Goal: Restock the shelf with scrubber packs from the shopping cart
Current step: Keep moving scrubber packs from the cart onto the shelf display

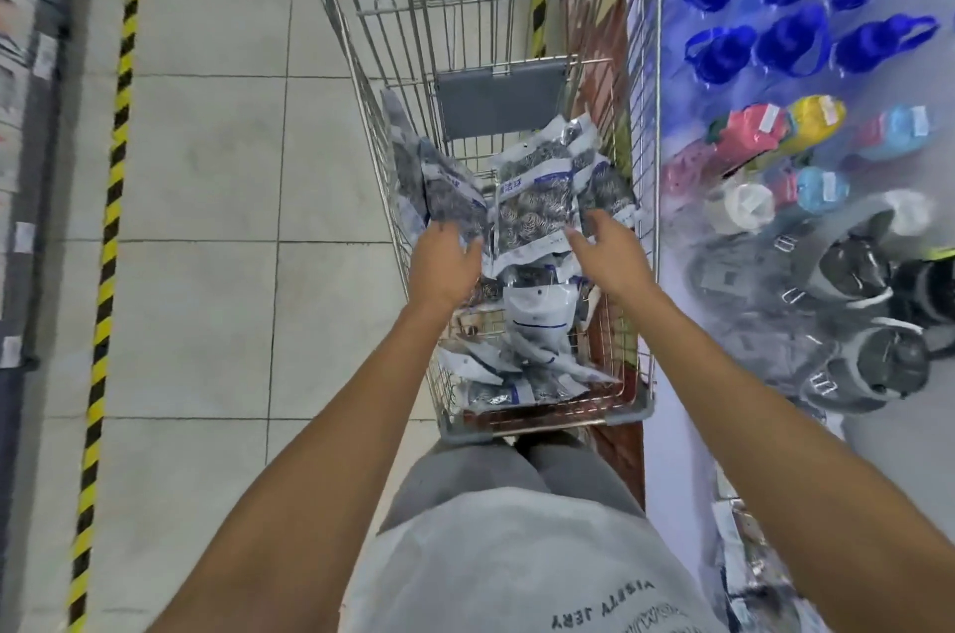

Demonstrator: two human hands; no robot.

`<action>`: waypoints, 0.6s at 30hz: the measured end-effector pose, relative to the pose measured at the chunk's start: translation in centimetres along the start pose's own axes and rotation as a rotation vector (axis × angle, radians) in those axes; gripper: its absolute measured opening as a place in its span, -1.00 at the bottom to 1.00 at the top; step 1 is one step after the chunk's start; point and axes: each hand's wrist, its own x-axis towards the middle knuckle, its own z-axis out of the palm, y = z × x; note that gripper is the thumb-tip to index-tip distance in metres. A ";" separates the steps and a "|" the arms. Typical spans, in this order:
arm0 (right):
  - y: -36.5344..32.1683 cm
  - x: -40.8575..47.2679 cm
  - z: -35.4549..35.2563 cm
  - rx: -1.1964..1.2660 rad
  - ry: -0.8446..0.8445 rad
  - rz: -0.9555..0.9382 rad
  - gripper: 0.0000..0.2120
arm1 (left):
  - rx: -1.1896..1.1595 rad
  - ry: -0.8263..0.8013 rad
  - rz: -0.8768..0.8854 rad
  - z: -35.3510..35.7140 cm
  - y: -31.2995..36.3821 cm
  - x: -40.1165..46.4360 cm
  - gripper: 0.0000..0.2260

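A wire shopping cart [648,126] stands in front of me with several clear scrubber packs heaped inside. My left hand [444,265] grips a bunch of scrubber packs [444,190] against the cart's left side. My right hand [607,252] reaches in with its fingers spread and touches the right edge of an upright scrubber pack [535,206] in the middle. More scrubber packs [532,322] lie loose on the cart floor below my wrists. The shelf [744,534] runs along the right edge.
The shelf on the right carries blue bottles [790,38], coloured containers [775,136] and dark grey items [847,322]. A yellow-and-black floor stripe [111,229] runs along the left beside another shelf unit [20,141]. Tiled floor lies between.
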 end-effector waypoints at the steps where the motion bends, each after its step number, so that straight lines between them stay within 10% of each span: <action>1: -0.2 1.8 0.1 -0.001 -0.018 0.007 -0.44 | 0.009 -0.005 -0.024 0.5 0.0 2.0 -0.70; 18: 1.4 16.8 4.4 0.229 -0.194 0.364 -0.31 | -0.075 -0.223 -0.544 4.6 0.5 18.0 -0.80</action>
